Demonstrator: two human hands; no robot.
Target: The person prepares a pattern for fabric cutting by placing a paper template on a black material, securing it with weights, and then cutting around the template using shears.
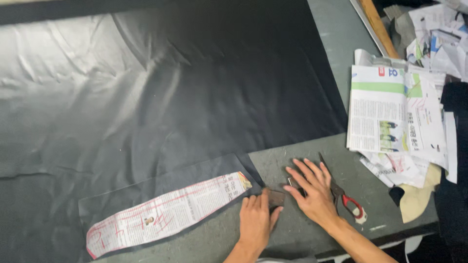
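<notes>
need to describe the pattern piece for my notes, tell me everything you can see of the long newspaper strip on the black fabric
The newspaper strip is a long, narrow paper pattern with rounded, slightly curved edges, cut from printed newsprint. Red pen lines and marks run along its border and across its near end. It lies flat and slanted on a cut piece of black fabric, its far end nearest the left hand, which does not touch it.

Small dark flat block [276,198] on the grey tabletop, just right of the newspaper pattern strip.
</notes>
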